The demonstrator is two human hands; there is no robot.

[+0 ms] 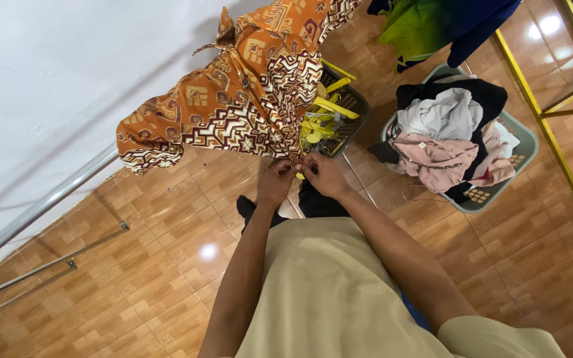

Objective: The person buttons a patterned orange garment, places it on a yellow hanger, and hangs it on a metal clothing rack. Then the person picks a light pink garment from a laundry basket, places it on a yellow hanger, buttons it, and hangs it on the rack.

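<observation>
Brown tiled floor, white wall left, metal rail along it.
Left hand and right hand together, each grip pinching orange patterned shirt hem; laundry basket right.

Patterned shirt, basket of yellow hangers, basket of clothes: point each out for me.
Patterned shirt (233, 99), head view, on the orange printed body.
Basket of yellow hangers (353, 103), head view, on the dark rim.
Basket of clothes (525, 142), head view, on the green right rim.
</observation>
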